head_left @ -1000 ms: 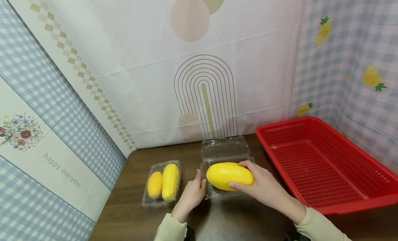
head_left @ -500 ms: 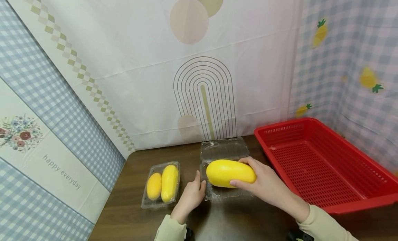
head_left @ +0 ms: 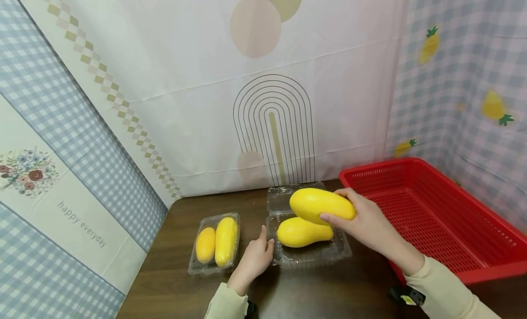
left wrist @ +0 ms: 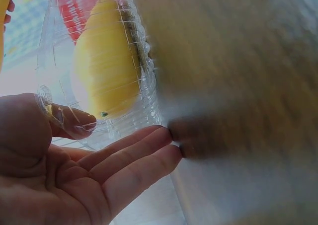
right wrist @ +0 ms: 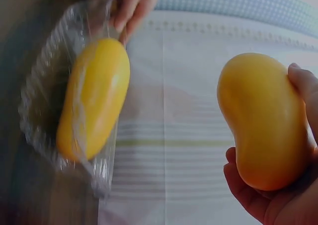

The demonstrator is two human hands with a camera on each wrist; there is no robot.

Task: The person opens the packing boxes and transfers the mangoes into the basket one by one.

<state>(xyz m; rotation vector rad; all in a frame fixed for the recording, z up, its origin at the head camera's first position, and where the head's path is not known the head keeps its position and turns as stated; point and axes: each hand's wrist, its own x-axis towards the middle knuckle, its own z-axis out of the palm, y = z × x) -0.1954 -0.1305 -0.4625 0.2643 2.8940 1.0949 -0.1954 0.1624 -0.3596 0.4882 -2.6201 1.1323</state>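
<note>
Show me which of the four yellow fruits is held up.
The yellow fruit gripped by the right hand, touching no container; one other lies in the open clear container, two others in the clear box at left.

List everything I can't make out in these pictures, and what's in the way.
Head view: one end of the held yellow fruit, covered by the right hand.
Head view: part of the open lid, behind the held yellow fruit.
Head view: the red basket's near right corner, cut off by the right edge.
Left wrist view: the tabletop's surface detail, blurred.
</note>
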